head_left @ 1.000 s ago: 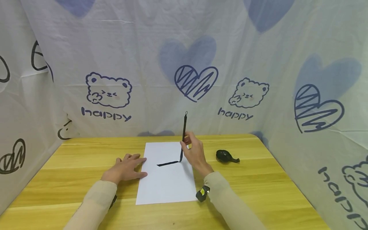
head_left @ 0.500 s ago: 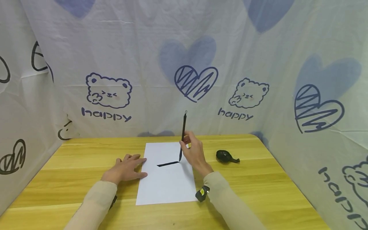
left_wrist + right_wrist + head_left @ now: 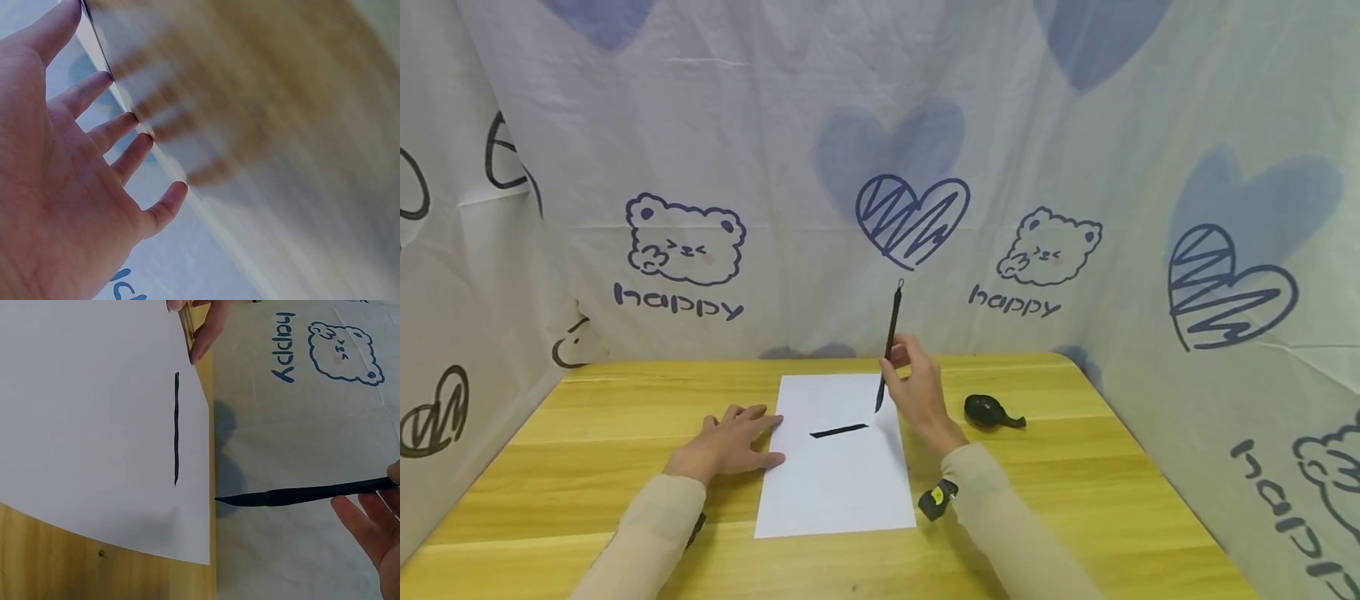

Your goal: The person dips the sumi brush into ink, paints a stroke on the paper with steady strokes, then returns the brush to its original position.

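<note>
A dark writing brush (image 3: 891, 337) with a hanging loop at its top stands nearly upright in my right hand (image 3: 917, 396), pinched between thumb and fingers. In the right wrist view the brush's pointed black tip (image 3: 240, 499) is apart from the paper. One black stroke (image 3: 838, 431) runs across the upper part of the white sheet of paper (image 3: 831, 492), rising slightly to the right. My left hand (image 3: 726, 444) rests at the sheet's left edge, fingers spread, thumb and a fingertip on the paper. The left wrist view shows that palm (image 3: 56, 181) and its fingertips touching the surface.
A small black dish with a handle (image 3: 988, 411) sits to the right of the paper on the yellow wooden table (image 3: 1052, 500). White cloth (image 3: 790, 275) printed with hearts and bears hangs behind the table and along both sides.
My right hand has lifted the brush off the end of the stroke and moved it slightly up and right. My left hand has stayed in place.
</note>
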Motion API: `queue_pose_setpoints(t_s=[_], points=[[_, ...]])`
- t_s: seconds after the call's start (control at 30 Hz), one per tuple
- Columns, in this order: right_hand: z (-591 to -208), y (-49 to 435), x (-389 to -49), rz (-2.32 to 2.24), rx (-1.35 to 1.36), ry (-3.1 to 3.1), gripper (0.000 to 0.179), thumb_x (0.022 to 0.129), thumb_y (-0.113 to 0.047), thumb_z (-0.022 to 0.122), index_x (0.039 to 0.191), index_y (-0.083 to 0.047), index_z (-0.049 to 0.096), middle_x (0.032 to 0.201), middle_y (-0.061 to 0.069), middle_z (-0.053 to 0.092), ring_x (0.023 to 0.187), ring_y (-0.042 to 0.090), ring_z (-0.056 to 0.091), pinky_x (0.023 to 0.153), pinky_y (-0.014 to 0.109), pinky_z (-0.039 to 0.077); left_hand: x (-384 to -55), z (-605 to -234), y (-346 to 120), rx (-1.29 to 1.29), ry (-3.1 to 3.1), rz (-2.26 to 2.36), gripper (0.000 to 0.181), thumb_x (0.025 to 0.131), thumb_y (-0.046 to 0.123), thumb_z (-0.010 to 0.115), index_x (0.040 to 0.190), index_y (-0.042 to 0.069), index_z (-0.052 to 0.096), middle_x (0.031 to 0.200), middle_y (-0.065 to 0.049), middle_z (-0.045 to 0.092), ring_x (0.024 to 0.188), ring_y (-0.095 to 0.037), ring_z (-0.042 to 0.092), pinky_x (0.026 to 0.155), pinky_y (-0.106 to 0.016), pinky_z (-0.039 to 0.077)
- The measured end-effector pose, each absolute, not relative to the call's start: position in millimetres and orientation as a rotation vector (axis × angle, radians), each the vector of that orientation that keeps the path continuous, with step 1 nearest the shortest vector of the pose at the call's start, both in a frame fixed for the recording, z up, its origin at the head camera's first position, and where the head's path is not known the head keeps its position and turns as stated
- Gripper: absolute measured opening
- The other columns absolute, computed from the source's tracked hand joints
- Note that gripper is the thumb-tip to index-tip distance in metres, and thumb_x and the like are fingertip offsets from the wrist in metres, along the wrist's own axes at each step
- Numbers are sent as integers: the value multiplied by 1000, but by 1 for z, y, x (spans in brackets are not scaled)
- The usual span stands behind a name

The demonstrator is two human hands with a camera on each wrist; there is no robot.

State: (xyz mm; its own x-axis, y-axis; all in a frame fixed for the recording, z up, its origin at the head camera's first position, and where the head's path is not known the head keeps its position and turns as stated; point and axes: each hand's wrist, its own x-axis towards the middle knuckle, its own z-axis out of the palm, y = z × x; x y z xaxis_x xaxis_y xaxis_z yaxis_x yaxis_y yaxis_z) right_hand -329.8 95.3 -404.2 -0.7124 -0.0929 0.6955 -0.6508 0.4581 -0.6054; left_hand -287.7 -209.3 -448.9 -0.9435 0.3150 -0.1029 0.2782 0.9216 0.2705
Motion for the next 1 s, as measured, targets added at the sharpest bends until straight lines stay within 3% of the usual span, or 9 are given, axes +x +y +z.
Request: queue_pose_setpoints(t_s=[0.57, 1.0], points=[[-398, 104, -325, 1247, 636, -2143, 22, 93, 1, 71, 114, -4, 67, 95, 15, 75, 84, 28, 73, 64, 32, 63, -286, -449, -209, 462, 2934, 381, 78, 91, 59, 69, 153, 17, 50, 163, -23, 39, 144, -52, 36, 109, -80, 24], [-389, 112, -324, 1142, 745, -2226, 22, 93, 3, 71, 115, -2, 72, 102, 16, 77, 88, 26, 73, 74, 30, 64, -287, -447, -210, 468, 2928, 393, 78, 91, 58, 69, 153, 16, 50, 163, -24, 38, 144, -52, 35, 109, -81, 22]])
